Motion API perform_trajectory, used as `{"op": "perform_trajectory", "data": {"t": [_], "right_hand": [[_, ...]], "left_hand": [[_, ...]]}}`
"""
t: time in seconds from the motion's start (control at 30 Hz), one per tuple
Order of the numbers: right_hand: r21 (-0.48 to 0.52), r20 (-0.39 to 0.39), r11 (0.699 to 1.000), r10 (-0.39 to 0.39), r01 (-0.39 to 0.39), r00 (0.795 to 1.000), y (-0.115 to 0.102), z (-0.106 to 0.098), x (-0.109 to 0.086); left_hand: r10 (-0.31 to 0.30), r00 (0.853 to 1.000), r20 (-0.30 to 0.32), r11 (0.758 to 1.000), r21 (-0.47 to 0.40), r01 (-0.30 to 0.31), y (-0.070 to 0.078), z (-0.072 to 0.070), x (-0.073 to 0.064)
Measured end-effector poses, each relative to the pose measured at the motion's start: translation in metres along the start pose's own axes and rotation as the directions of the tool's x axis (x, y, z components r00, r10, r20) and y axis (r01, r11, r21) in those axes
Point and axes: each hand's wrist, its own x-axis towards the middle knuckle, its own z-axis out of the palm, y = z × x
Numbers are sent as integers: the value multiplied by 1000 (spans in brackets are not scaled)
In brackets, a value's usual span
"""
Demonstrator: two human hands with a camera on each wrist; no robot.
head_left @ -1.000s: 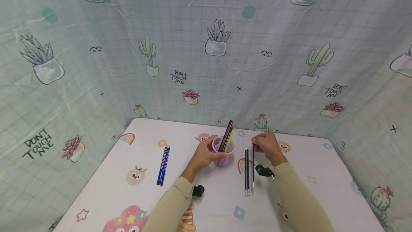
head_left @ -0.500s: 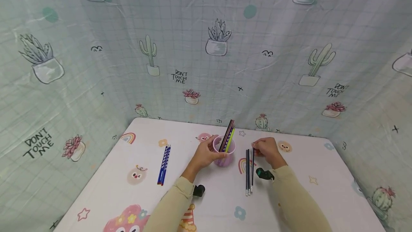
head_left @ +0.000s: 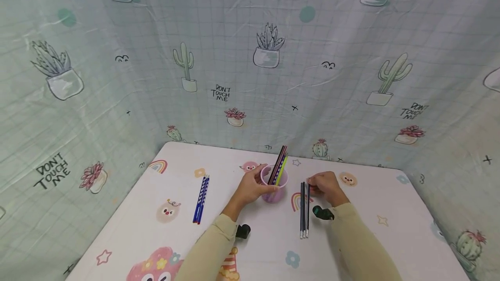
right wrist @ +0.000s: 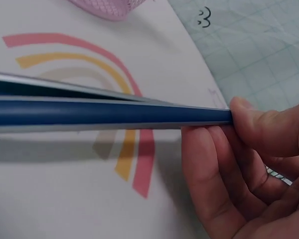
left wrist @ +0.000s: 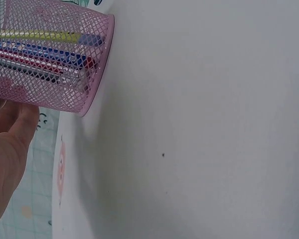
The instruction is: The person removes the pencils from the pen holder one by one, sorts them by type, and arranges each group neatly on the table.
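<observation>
My left hand (head_left: 251, 187) grips a pink mesh pencil cup (head_left: 274, 196) from its left side. Several pencils (head_left: 278, 169) lean inside the cup, one of them yellow-green; in the left wrist view their lower ends show through the mesh (left wrist: 45, 92). Between thumb and fingers, my right hand (head_left: 325, 186) pinches the far end of a dark blue pencil (right wrist: 109, 112) with silvery edges. Two more dark pencils (head_left: 302, 211) lie just left of it, nearly parallel. Whether the pinched pencil touches them is hard to tell.
Blue patterned pencils (head_left: 201, 199) lie side by side on the left of the white printed table (head_left: 269, 250). A cactus-print cloth (head_left: 234, 77) hangs behind and along both sides. Black wrist-worn devices (head_left: 322, 213) sit at both forearms.
The right hand has come slightly nearer me, bringing its pencil left and closer alongside the two dark pencils. The left hand keeps its grip on the cup. The head view has shifted slightly.
</observation>
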Motion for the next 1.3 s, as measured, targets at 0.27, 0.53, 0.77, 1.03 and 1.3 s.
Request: {"op": "perform_trajectory", "data": {"t": [0.27, 0.53, 0.77, 1.03, 1.3], "right_hand": [[17, 6, 999, 35, -35, 999, 6, 3, 3], [-18, -3, 1000, -3, 3, 1000, 10, 4, 3], [-38, -6, 999, -36, 36, 999, 14, 4, 3], [-89, -37, 994, -65, 61, 997, 12, 4, -2], [-77, -35, 996, -51, 48, 998, 12, 5, -5]], "left_hand": [[-26, 1000, -1, 1000, 5, 26, 0, 1, 1], [-16, 1000, 5, 1000, 3, 16, 1, 2, 2], [-30, 1000, 2, 1000, 1, 30, 3, 1, 0], [-32, 999, 4, 999, -2, 32, 5, 1, 0], [-40, 999, 4, 999, 10, 40, 3, 2, 2]]}}
